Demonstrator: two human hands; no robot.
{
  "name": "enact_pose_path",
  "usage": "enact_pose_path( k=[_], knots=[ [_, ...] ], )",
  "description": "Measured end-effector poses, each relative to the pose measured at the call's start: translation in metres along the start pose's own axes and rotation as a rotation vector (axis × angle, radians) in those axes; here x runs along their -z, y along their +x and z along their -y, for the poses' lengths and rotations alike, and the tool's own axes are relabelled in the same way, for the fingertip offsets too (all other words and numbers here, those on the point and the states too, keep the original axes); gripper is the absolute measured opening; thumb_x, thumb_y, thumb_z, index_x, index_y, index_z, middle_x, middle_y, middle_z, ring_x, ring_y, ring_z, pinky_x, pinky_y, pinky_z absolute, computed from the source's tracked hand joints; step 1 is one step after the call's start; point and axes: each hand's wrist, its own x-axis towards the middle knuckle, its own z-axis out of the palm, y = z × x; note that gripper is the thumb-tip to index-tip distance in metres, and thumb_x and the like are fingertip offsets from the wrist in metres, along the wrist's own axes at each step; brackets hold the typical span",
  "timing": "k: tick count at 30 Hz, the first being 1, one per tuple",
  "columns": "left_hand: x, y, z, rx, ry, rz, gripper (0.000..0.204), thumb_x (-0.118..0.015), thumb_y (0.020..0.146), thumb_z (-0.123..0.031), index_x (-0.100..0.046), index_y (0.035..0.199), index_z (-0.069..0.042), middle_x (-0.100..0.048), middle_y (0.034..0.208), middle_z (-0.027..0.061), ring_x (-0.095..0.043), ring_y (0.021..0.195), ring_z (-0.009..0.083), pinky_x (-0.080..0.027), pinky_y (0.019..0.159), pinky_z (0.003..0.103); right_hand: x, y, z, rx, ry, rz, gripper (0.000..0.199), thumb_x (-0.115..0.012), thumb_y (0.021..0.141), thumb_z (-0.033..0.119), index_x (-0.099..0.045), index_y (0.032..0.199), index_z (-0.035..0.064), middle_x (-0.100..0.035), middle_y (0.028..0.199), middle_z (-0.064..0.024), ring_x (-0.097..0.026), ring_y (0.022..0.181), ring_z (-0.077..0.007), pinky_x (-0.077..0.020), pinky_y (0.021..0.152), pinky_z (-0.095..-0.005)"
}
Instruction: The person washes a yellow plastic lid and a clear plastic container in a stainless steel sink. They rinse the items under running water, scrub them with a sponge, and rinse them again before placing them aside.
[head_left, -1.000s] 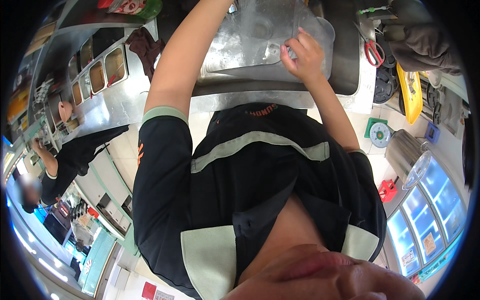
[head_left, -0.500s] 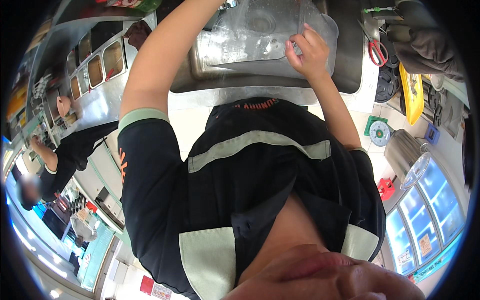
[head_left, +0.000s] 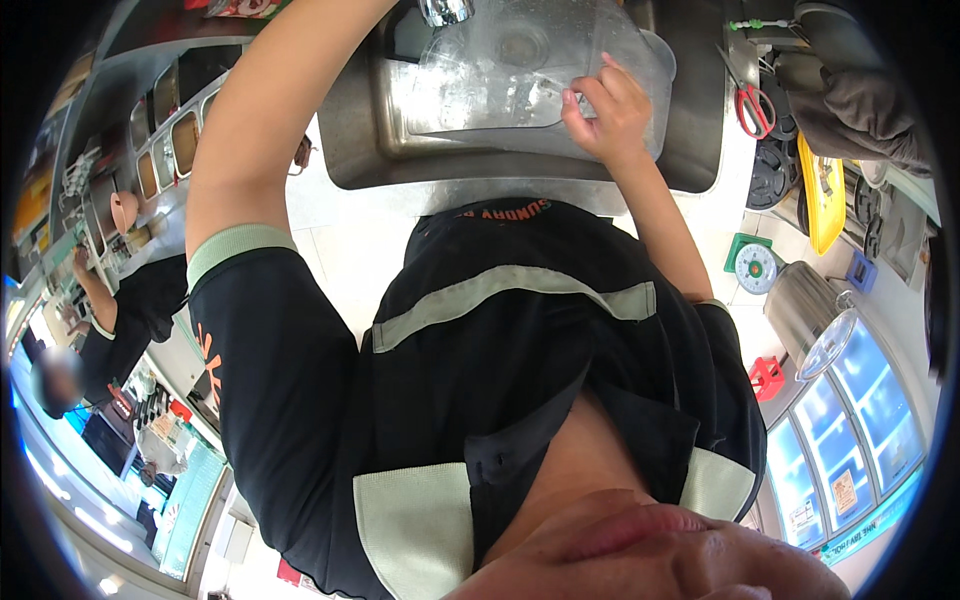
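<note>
A clear, flat plastic piece [head_left: 480, 95] with rounded corners, like a lid, lies tilted in the metal sink [head_left: 350, 140]. My right hand [head_left: 607, 112] is at its right corner, thumb and fingertips pinched on the edge. Behind that hand shows the rounded edge of another clear plastic piece [head_left: 662, 90]. A round shape, perhaps the drain, shows through the plastic. Above the sink is the shiny faucet end [head_left: 445, 10]. My left arm reaches up past the top edge of the picture, left of the faucet, so my left hand is out of sight.
Red-handled scissors [head_left: 755, 110] lie right of the sink, near a yellow tray [head_left: 822, 195] and dark cloth [head_left: 860, 115]. A green scale [head_left: 752, 265] and metal pot [head_left: 803, 305] stand lower right. Food pans [head_left: 185, 143] line the left counter; another person [head_left: 140, 310] works there.
My left arm has swung left and up, and its hand has left the picture. More of the faucet shows. My right hand keeps its pinch, shifted slightly left.
</note>
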Motion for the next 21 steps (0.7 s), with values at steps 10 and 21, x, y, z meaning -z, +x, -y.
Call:
enact_pose_path(
  k=[10,21],
  knots=[
    [-0.003,-0.050,0.011,-0.129,0.097,-0.071,0.021,-0.060,0.077,-0.020,-0.059,0.080,0.001,-0.062,0.065,0.0127,-0.062,0.062,0.0255,-0.047,0.060,0.036,0.000,0.007,-0.005,0.009,0.016,0.028,0.010,-0.065,0.060,0.015,-0.056,0.060,0.0092,-0.038,0.053,-0.0034,-0.044,0.047,-0.0200,-0.0531,0.073,-0.0391],
    [-0.054,-0.184,0.118,0.370,-0.342,0.371,0.021,-0.050,0.083,-0.011,-0.064,0.097,-0.005,-0.064,0.089,0.0046,-0.060,0.081,0.0173,-0.047,0.074,0.029,-0.005,0.018,0.013,0.012,0.029,0.086,0.008,-0.063,0.062,0.013,-0.057,0.061,0.0078,-0.040,0.054,-0.0040,-0.045,0.048,-0.0205,-0.0515,0.077,-0.0397]
  ],
)
